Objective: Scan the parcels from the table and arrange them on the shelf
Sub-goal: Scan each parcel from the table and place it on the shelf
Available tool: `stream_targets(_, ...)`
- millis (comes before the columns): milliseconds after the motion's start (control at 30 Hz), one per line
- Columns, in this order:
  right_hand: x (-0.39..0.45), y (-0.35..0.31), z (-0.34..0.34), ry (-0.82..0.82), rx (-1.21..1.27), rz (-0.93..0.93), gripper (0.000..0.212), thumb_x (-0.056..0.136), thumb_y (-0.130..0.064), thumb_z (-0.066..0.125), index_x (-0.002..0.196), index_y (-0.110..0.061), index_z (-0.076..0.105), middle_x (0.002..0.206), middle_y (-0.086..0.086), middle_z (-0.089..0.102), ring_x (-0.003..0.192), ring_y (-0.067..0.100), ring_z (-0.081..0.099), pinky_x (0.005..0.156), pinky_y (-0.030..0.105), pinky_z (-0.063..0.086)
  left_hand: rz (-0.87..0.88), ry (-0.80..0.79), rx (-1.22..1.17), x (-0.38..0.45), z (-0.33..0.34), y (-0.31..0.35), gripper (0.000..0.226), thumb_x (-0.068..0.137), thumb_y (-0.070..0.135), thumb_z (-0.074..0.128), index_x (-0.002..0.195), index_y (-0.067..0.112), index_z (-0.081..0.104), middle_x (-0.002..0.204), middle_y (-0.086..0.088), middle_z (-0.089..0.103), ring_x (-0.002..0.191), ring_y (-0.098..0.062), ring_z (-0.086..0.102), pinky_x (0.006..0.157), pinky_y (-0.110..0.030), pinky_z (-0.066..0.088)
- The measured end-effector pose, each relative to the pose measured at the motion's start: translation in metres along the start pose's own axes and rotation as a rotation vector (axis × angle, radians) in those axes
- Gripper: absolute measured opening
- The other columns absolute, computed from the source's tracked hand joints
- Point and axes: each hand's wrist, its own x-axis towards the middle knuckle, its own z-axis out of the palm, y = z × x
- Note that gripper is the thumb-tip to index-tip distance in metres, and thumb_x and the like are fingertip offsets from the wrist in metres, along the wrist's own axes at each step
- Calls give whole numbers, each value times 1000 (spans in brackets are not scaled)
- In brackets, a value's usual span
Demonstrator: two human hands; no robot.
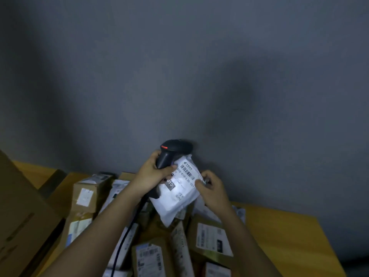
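Gripping one black handheld scanner [169,156], the left hand [151,174] hides its handle while the right hand [211,188] pinches one white plastic mailer parcel [177,194].

One black scanner [169,156] is showing, and one white parcel bag [177,194] is being held up. Two hands are showing, left [151,176] and right [212,188]. Roughly eight more parcels [211,236] are lying on one yellow surface [289,246]; blur is preventing an exact count.
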Motion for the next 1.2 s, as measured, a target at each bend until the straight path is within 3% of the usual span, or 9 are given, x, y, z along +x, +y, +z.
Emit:
stream_targets(167, -31, -38, -82, 71, -10, -68, 27, 89, 2, 59, 74, -14, 44, 72, 1, 46, 61, 2, 47, 58, 19, 41, 27, 8, 62, -18, 67, 37, 43, 78, 10, 76, 112, 16, 50, 101, -8, 65, 88, -23, 66, 82, -41, 56)
stream_targets(267, -53, -58, -114, 214, 133, -98, 20, 89, -1, 63, 100, -12, 52, 92, -6, 56, 70, -9, 60, 58, 12, 48, 22, 94, -43, -33, 100, 60, 40, 78, 9, 75, 108, 16, 50, 94, -8, 66, 83, -24, 67, 80, -40, 56)
stream_targets(367, -76, -61, -139, 233, 351, -9, 62, 85, -8, 70, 134, -26, 36, 114, -14, 54, 96, -1, 57, 67, 13, 53, 19, 93, -226, -52, 121, 81, 34, 79, 6, 74, 105, 10, 51, 72, -5, 63, 58, -16, 59, 61, -29, 54)
stream_targets(433, -90, -54, -146, 173, 454, 113, 77, 81, -12, 74, 143, -28, 31, 122, -6, 59, 106, 15, 62, 81, 30, 57, 8, 69, -300, -65, 127, 90, 31, 80, 5, 73, 104, 6, 53, 66, -6, 61, 48, -12, 54, 50, -23, 51)
stream_targets(533, -105, -48, -146, 145, 470, 149, 64, 81, -10, 74, 137, -21, 45, 117, -2, 66, 110, 24, 64, 92, 49, 54, 19, 84, -313, -81, 133, 97, 30, 81, 5, 72, 104, 6, 53, 67, -6, 61, 46, -12, 52, 46, -21, 49)
stream_targets(633, -114, -54, -140, 142, 438, 115, 44, 82, -11, 74, 117, -29, 53, 117, -1, 64, 109, 24, 64, 91, 49, 54, 47, 100, -325, -93, 134, 103, 27, 81, 5, 72, 100, 9, 52, 69, -6, 61, 51, -13, 53, 46, -19, 50)
stream_targets(833, -119, -60, -151, 214, 452, 107, 47, 80, -11, 76, 119, -24, 53, 117, 0, 65, 106, 22, 65, 91, 45, 55, 111, 104, -294, -107, 138, 112, 32, 81, 7, 73, 104, 9, 52, 76, -8, 65, 59, -15, 59, 58, -25, 51)
stream_targets(967, -124, -56, -167, 252, 454, 130, 48, 80, -14, 76, 121, -22, 52, 117, -1, 65, 106, 22, 65, 89, 44, 56, 218, 118, -175, -116, 142, 115, 28, 80, 7, 73, 95, 15, 51, 81, -4, 61, 65, -16, 59, 62, -27, 50)
stream_targets(1200, -127, -44, -198, 387, 458, 193, 47, 82, -15, 75, 120, -20, 50, 110, -2, 63, 105, 25, 63, 87, 42, 56, 367, 87, 42, -127, 152, 114, 30, 82, 12, 72, 104, 11, 51, 88, -6, 62, 73, -23, 62, 68, -36, 50)
